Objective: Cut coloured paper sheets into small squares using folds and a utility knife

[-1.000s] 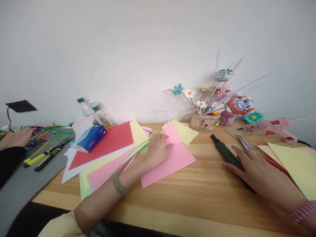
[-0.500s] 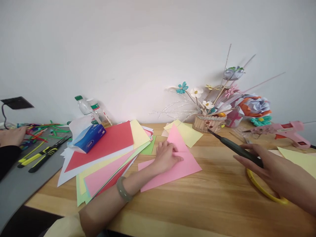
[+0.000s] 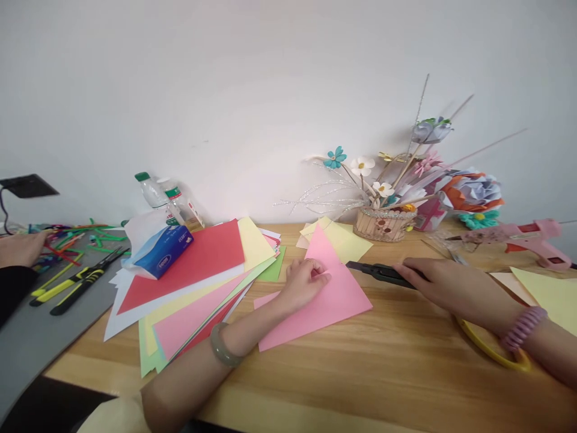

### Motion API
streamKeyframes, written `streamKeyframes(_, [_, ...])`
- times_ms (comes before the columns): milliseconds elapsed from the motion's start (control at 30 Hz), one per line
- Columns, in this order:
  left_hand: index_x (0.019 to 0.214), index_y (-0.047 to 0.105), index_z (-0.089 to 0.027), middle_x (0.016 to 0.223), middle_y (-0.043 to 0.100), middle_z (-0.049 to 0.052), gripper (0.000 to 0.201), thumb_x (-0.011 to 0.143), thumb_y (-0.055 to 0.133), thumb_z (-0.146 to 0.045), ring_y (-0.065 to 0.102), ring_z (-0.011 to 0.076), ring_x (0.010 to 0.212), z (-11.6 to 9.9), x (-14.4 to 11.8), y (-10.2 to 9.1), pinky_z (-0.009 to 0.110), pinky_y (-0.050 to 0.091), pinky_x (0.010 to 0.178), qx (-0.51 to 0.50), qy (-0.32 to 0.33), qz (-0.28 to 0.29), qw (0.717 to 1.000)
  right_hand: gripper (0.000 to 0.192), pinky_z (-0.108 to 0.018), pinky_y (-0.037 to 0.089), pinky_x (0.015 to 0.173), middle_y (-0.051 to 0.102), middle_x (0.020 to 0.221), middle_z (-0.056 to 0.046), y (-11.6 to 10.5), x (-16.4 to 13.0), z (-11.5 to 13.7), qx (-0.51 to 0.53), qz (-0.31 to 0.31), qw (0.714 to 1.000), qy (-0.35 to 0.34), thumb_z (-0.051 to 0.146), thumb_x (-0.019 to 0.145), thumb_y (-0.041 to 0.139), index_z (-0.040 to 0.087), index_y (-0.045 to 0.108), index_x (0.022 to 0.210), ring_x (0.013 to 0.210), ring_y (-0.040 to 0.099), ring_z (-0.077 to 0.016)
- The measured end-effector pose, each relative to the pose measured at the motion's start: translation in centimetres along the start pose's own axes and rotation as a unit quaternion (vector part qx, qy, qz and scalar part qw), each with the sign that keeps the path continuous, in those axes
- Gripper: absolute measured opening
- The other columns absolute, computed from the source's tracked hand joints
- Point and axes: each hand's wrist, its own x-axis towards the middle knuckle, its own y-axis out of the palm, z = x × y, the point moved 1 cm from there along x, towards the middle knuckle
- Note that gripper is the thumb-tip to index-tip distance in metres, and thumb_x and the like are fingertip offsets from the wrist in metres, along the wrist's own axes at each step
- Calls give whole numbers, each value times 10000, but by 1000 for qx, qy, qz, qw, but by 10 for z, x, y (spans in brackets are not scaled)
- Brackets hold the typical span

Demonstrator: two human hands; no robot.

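Note:
A folded sheet of pink paper [image 3: 342, 294] lies on the wooden table, one corner pointing away from me. My left hand [image 3: 306, 279] is on it, fingers curled and closed at the fold of the sheet. In my right hand [image 3: 439, 279] is a black utility knife [image 3: 383, 273], held by its handle just right of the pink paper. Its tip points left toward the paper's slanted edge, and a small gap seems to lie between them. My left fingertips are partly hidden by the hand itself.
Coloured paper sheets [image 3: 211, 258] and a tissue pack [image 3: 164, 255] lie left. A flower basket [image 3: 381, 225] stands behind, a pink glue gun [image 3: 536, 237] right. A yellow ring [image 3: 484, 349] sits under my right wrist. Another person's hand [image 3: 20, 249] is far left, near pliers [image 3: 85, 282].
My right hand has moved left and turned, bringing the utility knife from raised and tilted to low beside the pink paper. My left hand stays on the sheet.

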Motion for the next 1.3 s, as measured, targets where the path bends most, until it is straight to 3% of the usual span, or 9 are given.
streamKeyframes(200, [864,591,-197,993,624,31,85,846,527,-251,495,220,1037,2,2,0,365,370,943,-4,0,11,1000,554,-320,330,553,685,818,-37,4,4,6,-22,45,998,-36,556,902,180,246,582,681,781,621,-256])
streamKeyframes(600, [763,549,-194,869,618,19,120,855,512,-262,515,206,949,5,4,-1,325,406,863,27,29,5,999,546,-326,320,584,684,751,-35,11,-1,7,-47,62,987,-139,455,946,167,212,550,643,687,617,-218])
streamKeyframes(767, [809,549,-194,923,641,22,80,867,513,-236,551,193,919,8,5,4,339,424,856,55,59,-12,997,540,-322,320,581,677,742,-42,12,-3,4,-52,53,984,-163,431,952,157,206,549,655,675,616,-209])
streamKeyframes(900, [1039,545,-190,1164,580,70,172,871,530,-224,449,236,1165,3,-1,-2,427,312,1016,96,112,-32,989,543,-319,300,561,667,737,-51,14,-3,2,-59,34,982,-175,442,951,142,203,541,670,664,609,-210])
streamKeyframes(967, [1161,515,-200,1287,524,57,253,911,478,-217,335,210,1298,-3,-6,-8,424,186,1104,137,189,11,972,537,-314,294,556,660,738,-56,15,-4,0,-62,24,981,-182,440,950,141,201,539,680,662,604,-204])
streamKeyframes(1067, [1379,335,-203,1471,333,44,411,984,335,-318,149,166,1399,-7,-14,-17,413,50,1146,221,301,144,917,514,-308,287,551,647,745,-62,14,-6,-1,-68,8,979,-192,432,948,152,199,540,705,668,595,-198])
streamKeyframes(1167, [1469,108,-189,1539,107,42,558,988,234,-443,13,168,1415,-1,-18,-19,415,7,1144,256,310,246,882,504,-307,296,558,633,741,-62,14,-8,-3,-73,0,977,-199,437,947,157,199,533,712,661,588,-194])
streamKeyframes(1300, [1475,-15,-202,1543,40,39,657,958,194,-549,1,183,1415,10,-19,-16,406,15,1141,265,306,285,869,501,-308,306,562,625,727,-58,16,-11,-5,-75,2,976,-202,431,951,161,193,537,719,651,589,-196])
